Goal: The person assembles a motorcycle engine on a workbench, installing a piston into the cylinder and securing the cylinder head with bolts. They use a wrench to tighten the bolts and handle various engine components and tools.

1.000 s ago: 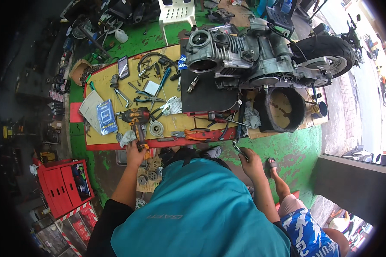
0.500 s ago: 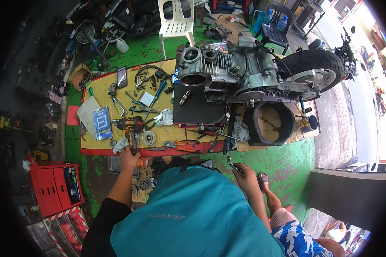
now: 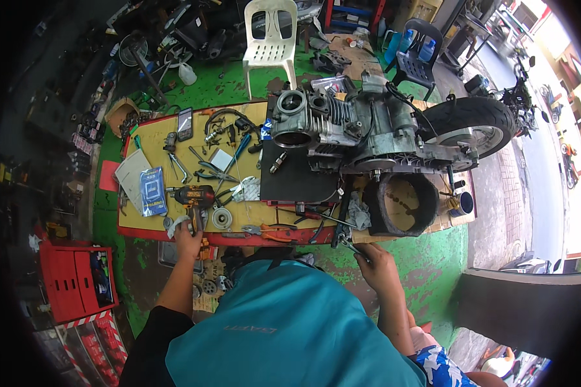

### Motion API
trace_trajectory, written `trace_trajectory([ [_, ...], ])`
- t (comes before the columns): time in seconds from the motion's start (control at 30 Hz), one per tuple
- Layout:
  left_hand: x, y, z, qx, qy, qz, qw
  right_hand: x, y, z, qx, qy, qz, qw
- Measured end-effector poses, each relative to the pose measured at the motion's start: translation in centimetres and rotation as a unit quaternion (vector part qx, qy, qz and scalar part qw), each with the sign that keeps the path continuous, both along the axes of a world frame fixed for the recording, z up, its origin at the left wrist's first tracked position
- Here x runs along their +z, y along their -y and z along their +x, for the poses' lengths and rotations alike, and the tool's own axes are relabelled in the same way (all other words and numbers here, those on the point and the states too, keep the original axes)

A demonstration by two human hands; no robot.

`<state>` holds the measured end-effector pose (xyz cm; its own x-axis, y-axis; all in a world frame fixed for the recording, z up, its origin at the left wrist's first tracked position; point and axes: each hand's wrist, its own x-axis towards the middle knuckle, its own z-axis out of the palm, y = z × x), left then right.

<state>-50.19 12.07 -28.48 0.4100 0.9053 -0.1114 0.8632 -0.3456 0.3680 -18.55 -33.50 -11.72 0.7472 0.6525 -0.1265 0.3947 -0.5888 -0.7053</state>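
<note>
Teal short-sleeved shirt with black sleeve edge on the left arm, faint chest print, bare forearms, blue-and-white patterned shorts

drill (image 3: 193, 197) lay on desk (image 3: 142, 145) under left hand (image 3: 188, 240) | engine (image 3: 348, 126) stood beyond right hand (image 3: 376, 264) | toolbox (image 3: 71, 280) sat left of left hand

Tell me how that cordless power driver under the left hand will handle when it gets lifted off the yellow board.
The cordless driver looks rigid and probably heavy for its size, given its blocky body. The left hand grips its handle end, so the far end may dip. Lying flat on the yellow board, it seems unlikely to roll.
</note>
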Motion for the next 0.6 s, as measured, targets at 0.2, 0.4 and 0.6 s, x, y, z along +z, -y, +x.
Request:
trace_trajectory([
  [0.2, 4.9, -4.1, 8.6, -0.05, 0.175, 0.041, 0.982, 3.4, -2.9, 2.6, 0.003, 0.122, 0.064, 0.991],
  [0.4, 8.9, -7.9, 22.2, -0.143, 0.311, 0.049, 0.938, 7.0, -7.0, 7.7, -0.117, 0.239, 0.12, 0.956],
  [0.6, 7.5, -10.2, 33.0, -0.183, 0.382, -0.067, 0.904, 10.0, -11.5, 14.7, -0.184, 0.343, 0.087, 0.917],
])
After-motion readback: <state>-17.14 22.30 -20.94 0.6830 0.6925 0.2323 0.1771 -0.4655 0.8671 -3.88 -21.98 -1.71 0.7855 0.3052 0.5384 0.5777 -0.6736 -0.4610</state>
